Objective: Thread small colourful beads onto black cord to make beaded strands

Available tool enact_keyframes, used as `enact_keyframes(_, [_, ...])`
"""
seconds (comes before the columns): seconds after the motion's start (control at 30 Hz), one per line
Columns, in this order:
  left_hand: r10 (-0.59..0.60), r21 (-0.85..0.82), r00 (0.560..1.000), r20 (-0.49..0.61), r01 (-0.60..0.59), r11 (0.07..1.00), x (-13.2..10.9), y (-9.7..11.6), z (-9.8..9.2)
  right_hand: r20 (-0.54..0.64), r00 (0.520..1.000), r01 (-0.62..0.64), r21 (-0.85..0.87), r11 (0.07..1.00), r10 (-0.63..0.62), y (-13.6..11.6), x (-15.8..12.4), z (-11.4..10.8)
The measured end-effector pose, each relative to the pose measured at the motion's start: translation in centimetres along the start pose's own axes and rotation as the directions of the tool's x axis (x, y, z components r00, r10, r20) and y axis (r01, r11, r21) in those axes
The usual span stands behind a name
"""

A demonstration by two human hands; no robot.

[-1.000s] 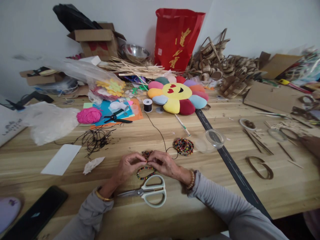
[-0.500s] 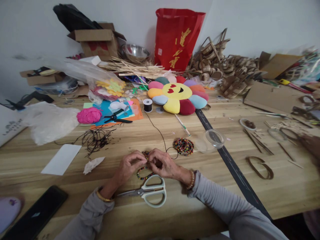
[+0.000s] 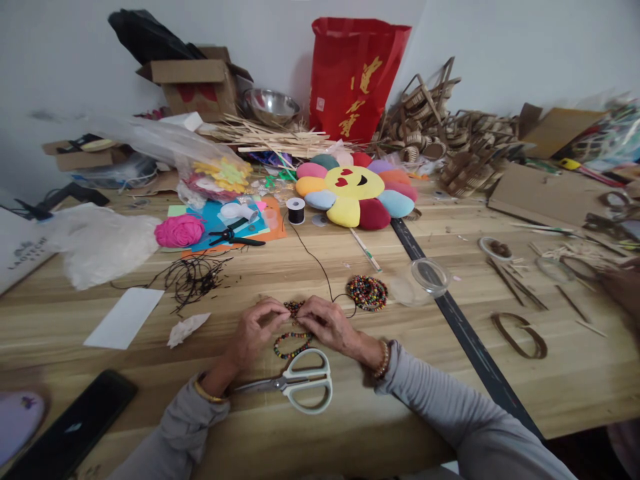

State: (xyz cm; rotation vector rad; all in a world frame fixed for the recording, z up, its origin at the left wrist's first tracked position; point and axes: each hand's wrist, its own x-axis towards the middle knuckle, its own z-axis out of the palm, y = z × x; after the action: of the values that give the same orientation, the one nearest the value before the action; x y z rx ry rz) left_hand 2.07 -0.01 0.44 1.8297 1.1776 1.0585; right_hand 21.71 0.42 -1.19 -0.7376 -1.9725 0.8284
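My left hand (image 3: 257, 330) is closed in a pinch, thumb against forefinger. Facing it, my right hand (image 3: 327, 325) pinches too, fingertips pointing left. A thin black cord (image 3: 320, 263) runs from a white-ended spool (image 3: 296, 211) and passes in under my right hand. What the left fingertips hold is too small to make out. Multicoloured beads (image 3: 294, 308) lie just behind the fingertips, partly hidden. Below the hands lies a loop of strung beads (image 3: 291, 345). Scissors (image 3: 307, 381) with pale handles rest nearer me. A coiled bead string (image 3: 367, 293) sits to the right.
A clear round lid (image 3: 430, 277) lies right of the coil. Leftward are black cord scraps (image 3: 195, 283), white paper (image 3: 125, 319), crumpled tissue (image 3: 189, 329) and a phone (image 3: 75, 427). A flower cushion (image 3: 355, 190) stands behind. Another person's hand (image 3: 623, 287) is at the right edge.
My fingertips have drawn slightly apart, and my left hand has shifted a little left. More of the beads between and below the hands shows.
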Motion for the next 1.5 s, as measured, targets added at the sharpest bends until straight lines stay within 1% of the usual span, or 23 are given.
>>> enact_keyframes(0.07, [0.029, 0.078, 0.999, -0.025, -0.027, 0.997, 0.1, -0.3, -0.2, -0.012, 1.000, -0.012, -0.016, 1.000, 0.012, 0.0, 0.1, -0.1])
enact_keyframes(0.13, [0.074, 0.147, 0.997, -0.014, -0.071, 0.987, 0.3, -0.7, -0.3, -0.015, 1.000, -0.026, -0.032, 0.999, 0.025, 0.0, 0.1, -0.2])
enact_keyframes(0.27, [0.146, 0.280, 0.987, 0.067, -0.159, 0.947, 0.4, -1.3, -0.1, -0.027, 0.999, -0.045, -0.031, 0.999, 0.044, 0.4, 0.0, 0.0])
enact_keyframes(0.4, [0.171, 0.386, 0.977, 0.130, -0.209, 0.899, 0.2, -1.4, 0.2, -0.072, 0.994, -0.080, -0.026, 0.996, 0.078, 0.8, -0.3, 0.3])
enact_keyframes(0.5, [0.172, 0.458, 0.974, 0.145, -0.220, 0.861, 0.1, -1.5, 0.2, -0.091, 0.989, -0.116, -0.019, 0.993, 0.114, 1.0, -0.3, 0.4])
enact_keyframes(0.63, [0.182, 0.519, 0.972, 0.150, -0.234, 0.822, 0.2, -1.6, 0.2, -0.088, 0.989, -0.122, -0.018, 0.992, 0.120, 1.0, -0.3, 0.5])
enact_keyframes(0.83, [0.162, 0.538, 0.978, 0.131, -0.207, 0.817, 0.1, -1.5, 0.5, -0.089, 0.989, -0.115, -0.010, 0.993, 0.114, 0.8, -0.2, 0.4])
enact_keyframes(0.97, [0.118, 0.521, 0.986, 0.115, -0.161, 0.838, 0.0, -1.5, 0.7, -0.084, 0.989, -0.119, -0.011, 0.993, 0.118, 0.7, -0.2, 0.4])
enact_keyframes(1.07, [0.107, 0.492, 0.989, 0.105, -0.145, 0.858, 0.0, -1.6, 0.8, -0.075, 0.990, -0.122, -0.019, 0.992, 0.120, 0.7, -0.3, 0.4])
enact_keyframes(1.13, [0.110, 0.447, 0.990, 0.085, -0.137, 0.884, 0.1, -1.5, 0.7, -0.064, 0.991, -0.118, -0.027, 0.993, 0.116, 0.6, -0.2, 0.3])
enact_keyframes(1.23, [0.094, 0.330, 0.995, 0.043, -0.103, 0.938, 0.2, -1.1, 0.4, -0.045, 0.994, -0.097, -0.033, 0.995, 0.095, 0.5, -0.1, 0.1])
enact_keyframes(1.3, [0.047, 0.226, 0.999, 0.014, -0.049, 0.973, 0.2, -0.9, 0.2, -0.034, 0.997, -0.075, -0.031, 0.997, 0.074, 0.3, 0.0, 0.0])
enact_keyframes(1.37, [-0.032, 0.111, 0.999, -0.009, 0.033, 0.993, 0.2, -0.7, 0.0, -0.022, 0.998, -0.056, -0.026, 0.998, 0.056, 0.3, 0.1, 0.0])
enact_keyframes(1.43, [-0.125, -0.003, 0.992, -0.014, 0.125, 0.992, 0.1, -0.6, -0.2, -0.017, 0.999, -0.045, -0.019, 0.999, 0.045, 0.2, 0.1, 0.0])
enact_keyframes(1.5, [-0.202, -0.099, 0.979, 0.014, 0.202, 0.974, 0.2, -0.5, -0.3, -0.023, 0.999, -0.037, -0.011, 0.999, 0.037, 0.3, 0.0, 0.0])
